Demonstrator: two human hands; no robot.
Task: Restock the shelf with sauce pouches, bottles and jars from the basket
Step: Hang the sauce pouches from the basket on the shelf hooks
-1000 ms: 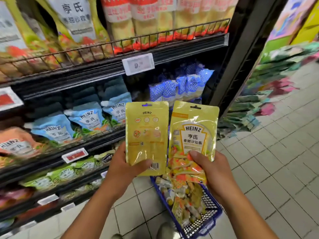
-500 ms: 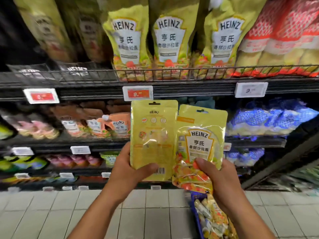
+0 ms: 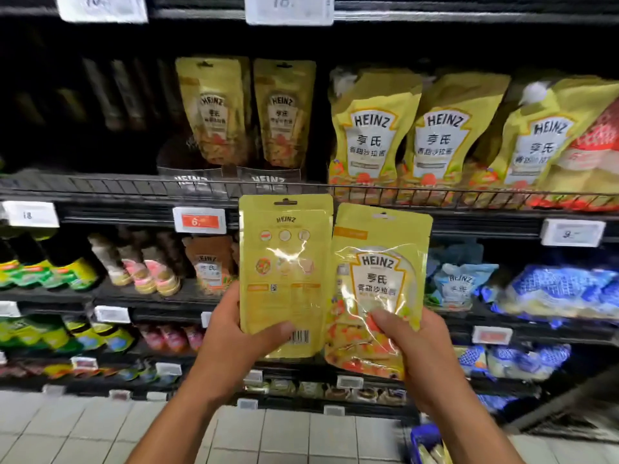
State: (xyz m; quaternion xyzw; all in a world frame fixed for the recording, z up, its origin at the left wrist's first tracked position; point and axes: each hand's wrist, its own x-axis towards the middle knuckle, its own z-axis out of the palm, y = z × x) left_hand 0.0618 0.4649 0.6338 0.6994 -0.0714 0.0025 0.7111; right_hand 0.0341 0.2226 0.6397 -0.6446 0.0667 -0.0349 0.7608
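My left hand (image 3: 236,343) grips a flat yellow Heinz pouch (image 3: 284,262) by its lower edge, printed back facing me. Beside it, my right hand (image 3: 407,346) pinches a second yellow Heinz pouch (image 3: 378,279) with its label side showing. Both pouches are held upright, side by side, in front of the wire-fronted shelf (image 3: 134,189). On that shelf stand two matching small yellow pouches (image 3: 214,108) with dark room to their left. Only a corner of the blue basket (image 3: 425,440) shows at the bottom right.
Larger yellow spouted Heinz pouches (image 3: 371,135) fill the same shelf to the right. Lower shelves carry dark bottles (image 3: 43,262), brown and pink pouches (image 3: 147,266) and blue packs (image 3: 552,293). Price tags (image 3: 200,221) line the shelf edges. Pale floor tiles (image 3: 100,430) lie below.
The view has risen and shifted left along the shelves, so the shelf with small yellow pouches now shows. Both hands lifted the two pouches higher; the basket dropped almost out of view.
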